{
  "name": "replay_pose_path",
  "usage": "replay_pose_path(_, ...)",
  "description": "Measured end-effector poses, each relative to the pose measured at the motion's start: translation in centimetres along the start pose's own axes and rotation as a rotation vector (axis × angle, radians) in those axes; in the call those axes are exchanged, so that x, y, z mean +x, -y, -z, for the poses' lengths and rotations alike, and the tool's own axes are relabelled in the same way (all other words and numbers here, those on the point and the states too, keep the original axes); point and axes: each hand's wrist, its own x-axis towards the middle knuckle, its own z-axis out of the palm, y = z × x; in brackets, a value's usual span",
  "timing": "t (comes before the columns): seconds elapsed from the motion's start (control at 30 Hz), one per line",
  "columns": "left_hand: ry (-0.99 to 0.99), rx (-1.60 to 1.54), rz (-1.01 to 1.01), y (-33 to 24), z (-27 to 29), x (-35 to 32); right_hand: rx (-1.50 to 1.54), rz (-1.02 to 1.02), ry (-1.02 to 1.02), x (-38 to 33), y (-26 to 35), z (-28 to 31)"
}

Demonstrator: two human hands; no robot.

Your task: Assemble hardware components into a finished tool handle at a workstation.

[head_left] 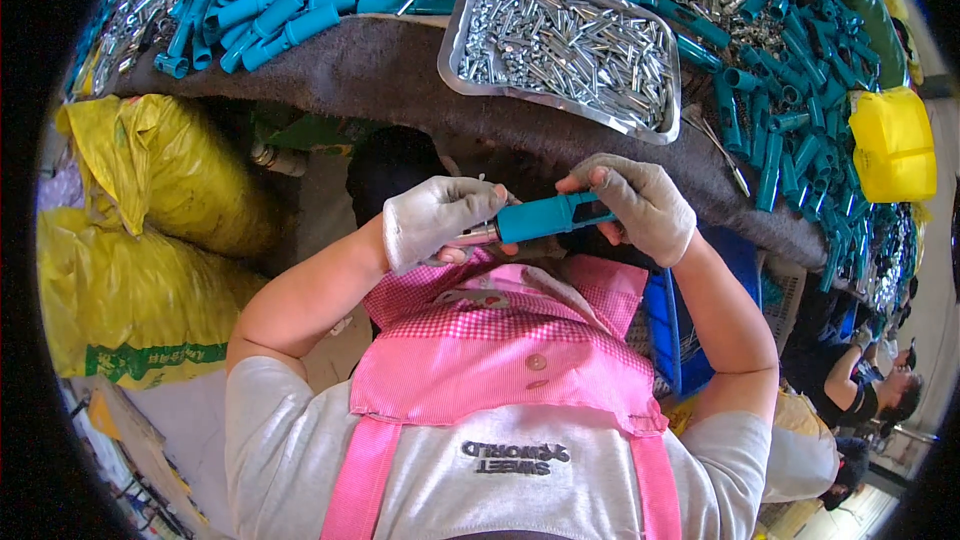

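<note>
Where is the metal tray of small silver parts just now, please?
In the head view the metal tray lies on the dark table, above both gloved hands, with teal tubes to its left and right.

Free room: the strip of bare dark bench edge between the hands and the metal tray of silver pins. Obstacles: teal handle heaps far left and right; yellow sacks left; blue crate near right.

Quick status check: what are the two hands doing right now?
Left hand and right hand, gloved, grip one teal handle. Metal tip at left end. Metal tray of silver parts beyond; nothing between.
</note>
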Motion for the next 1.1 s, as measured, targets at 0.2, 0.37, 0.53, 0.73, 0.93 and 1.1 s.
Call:
replay_pose_path(0.2,-0.009,-0.037,0.056,1.9,0.3,1.1,-0.006,0.095,-0.037,0.1,-0.9,-1.5)
replay_pose_path(0.37,-0.026,0.052,0.095,0.9,-0.9,1.2,0.071,0.003,-0.057,0.4,-1.3,-2.2)
replay_pose_path(0.53,0.114,-0.183,0.107,1.4,-1.3,1.5,0.027,0.109,-0.081,0.6,-1.5,-2.9)
replay_pose_path(0.73,0.065,-0.39,0.127,2.0,-2.0,1.5,-0.082,0.125,-0.036,1.7,-2.3,-2.1)
replay_pose_path(0.93,-0.054,-0.326,0.051,3.1,-0.4,2.1,-0.811,0.53,-0.652,4.1,-0.6,2.5)
replay_pose_path(1.1,-0.059,-0.476,-0.043,3.0,-0.3,2.2,-1.051,0.338,-0.678,7.3,-0.8,6.3)
